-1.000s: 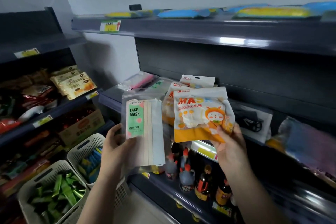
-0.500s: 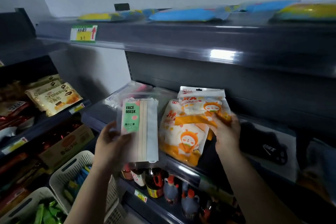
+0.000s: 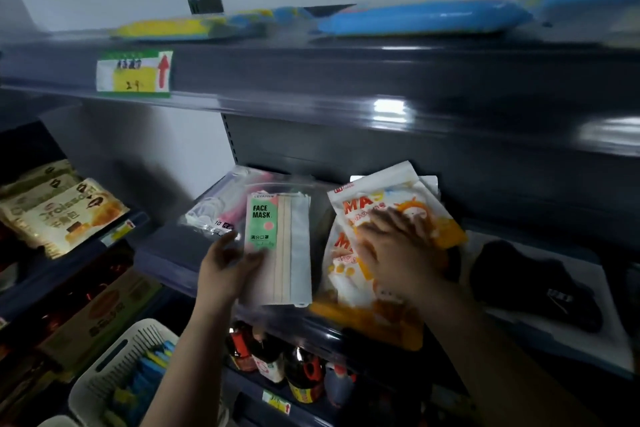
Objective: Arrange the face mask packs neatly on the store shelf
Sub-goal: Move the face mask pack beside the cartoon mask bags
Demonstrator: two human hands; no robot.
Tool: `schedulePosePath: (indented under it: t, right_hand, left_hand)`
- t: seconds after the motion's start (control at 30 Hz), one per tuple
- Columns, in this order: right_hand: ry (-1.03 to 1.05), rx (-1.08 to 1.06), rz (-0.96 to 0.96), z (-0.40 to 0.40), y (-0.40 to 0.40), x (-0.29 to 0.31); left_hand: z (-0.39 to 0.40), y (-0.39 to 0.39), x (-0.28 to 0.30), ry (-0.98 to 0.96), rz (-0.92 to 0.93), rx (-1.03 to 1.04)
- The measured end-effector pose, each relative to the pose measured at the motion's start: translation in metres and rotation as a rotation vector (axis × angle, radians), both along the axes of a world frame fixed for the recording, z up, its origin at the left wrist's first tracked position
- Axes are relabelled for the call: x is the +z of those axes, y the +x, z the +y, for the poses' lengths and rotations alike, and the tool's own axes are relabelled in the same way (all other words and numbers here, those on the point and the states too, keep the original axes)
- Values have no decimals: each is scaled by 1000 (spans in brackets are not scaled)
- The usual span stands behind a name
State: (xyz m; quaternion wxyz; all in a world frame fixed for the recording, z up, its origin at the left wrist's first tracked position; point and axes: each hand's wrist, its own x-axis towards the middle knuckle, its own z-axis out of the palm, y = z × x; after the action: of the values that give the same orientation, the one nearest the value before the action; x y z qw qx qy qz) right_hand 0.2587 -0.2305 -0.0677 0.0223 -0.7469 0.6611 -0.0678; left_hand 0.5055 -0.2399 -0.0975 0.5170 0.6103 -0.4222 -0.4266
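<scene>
Dark store shelving, middle tier. Nearest: left hand pinching a clear "FACE MASK" pack (green label, held upright over the front edge). Beside it: right hand, fingers flat, pressing the orange-and-white mask packs stacked on the shelf. Farther left: pink-striped mask pack lying flat. Farther right: black item in a bag.

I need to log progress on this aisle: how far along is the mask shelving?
Done: orange mask packs lie stacked on the shelf. In hand: the right hand presses the top one flat; the left hand holds the green Face Mask pack. Left: placing it.
</scene>
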Motion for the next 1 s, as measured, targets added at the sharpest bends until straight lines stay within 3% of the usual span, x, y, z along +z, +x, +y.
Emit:
schedulePosePath:
  t: [0.23,0.4,0.67,0.87,1.0]
  right_hand:
    - [71,-242,-6,-35,16,-1]
    - [94,-321,-14,-47,28,8]
    - [72,-423,53,-31,49,12]
    - [-31,-447,137,-5,57,24]
    - [-31,-476,154,17,48,36]
  left_hand:
    - [-53,12,25,43,-100,-136]
    - [-80,7,40,7,-415,-301]
    - [-107,13,17,-51,-914,-413]
    - [-100,-3,21,-157,-1085,-565]
    - [-82,-30,37,-341,-1208,-610]
